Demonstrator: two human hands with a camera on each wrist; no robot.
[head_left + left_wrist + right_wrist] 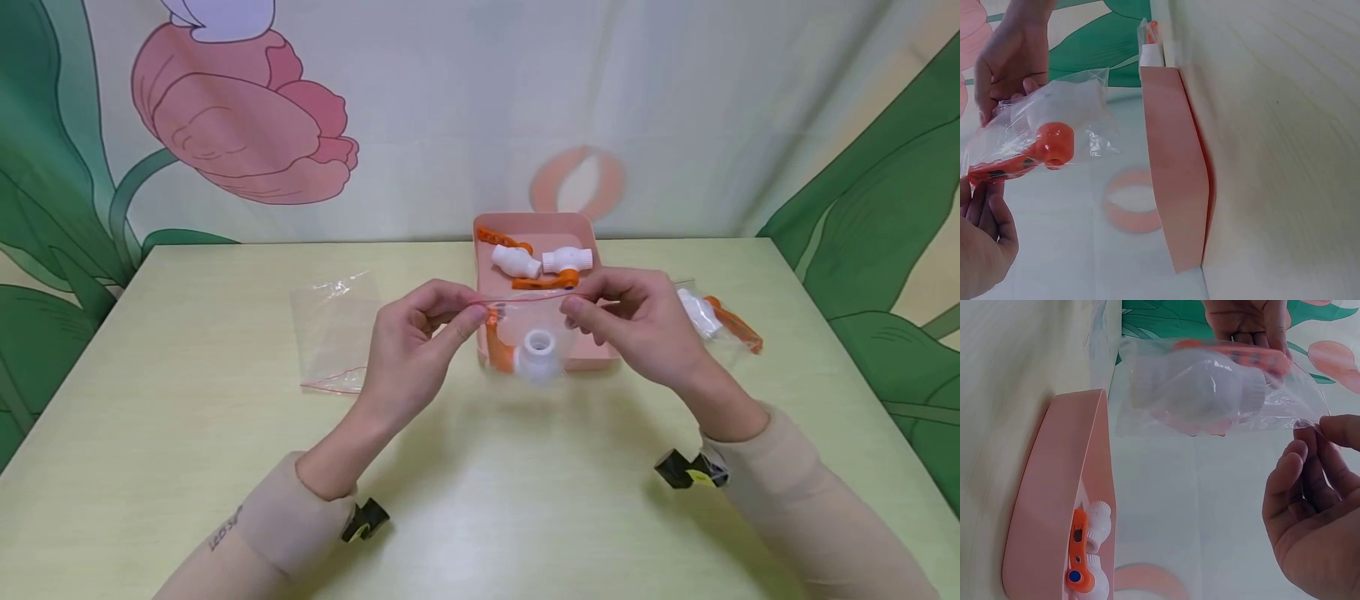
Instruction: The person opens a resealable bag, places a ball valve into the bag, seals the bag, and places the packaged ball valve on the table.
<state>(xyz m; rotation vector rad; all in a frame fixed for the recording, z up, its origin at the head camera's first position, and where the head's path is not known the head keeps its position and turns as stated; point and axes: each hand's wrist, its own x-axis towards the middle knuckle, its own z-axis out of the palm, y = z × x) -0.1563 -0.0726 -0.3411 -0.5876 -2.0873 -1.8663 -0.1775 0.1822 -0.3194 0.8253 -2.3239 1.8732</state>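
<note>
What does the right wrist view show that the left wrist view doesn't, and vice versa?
Only right wrist: two loose valves inside the pink tray.
Only left wrist: another bagged valve beyond the tray.
Both: the tray's outside, the held bag with its valve, the left hand and the right hand.

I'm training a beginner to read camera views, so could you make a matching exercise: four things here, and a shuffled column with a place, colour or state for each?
Things:
1. Tray
2. Flat bag
3. Raised bag
4. Valve handles in the tray

Descriptions:
a. Pinched at its edge by the left grip and the right grip
b. Orange
c. Pink
d. Lying on the table, left of the tray

Pairs: 1-c; 2-d; 3-a; 4-b
</note>
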